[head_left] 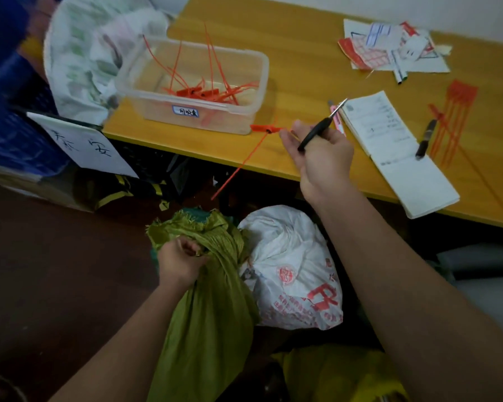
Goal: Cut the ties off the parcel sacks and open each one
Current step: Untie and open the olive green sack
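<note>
L hand (180, 264), lower centre of frame, fingers curled tight round the bunched neck of the green sack (212, 285). R hand (320, 152), centre-right over the table (302, 47) edge, grips black-handled scissors (321, 126) (blades pointing up-right) and pinches an orange tie (262, 129) that trails down-left off the edge. White sack (291, 265) sits just beside the green one, touching. Clear tub (198, 82) w/ cut ties in the upper-centre. Notebook (398, 152) + pen (424, 139) at right.
</note>
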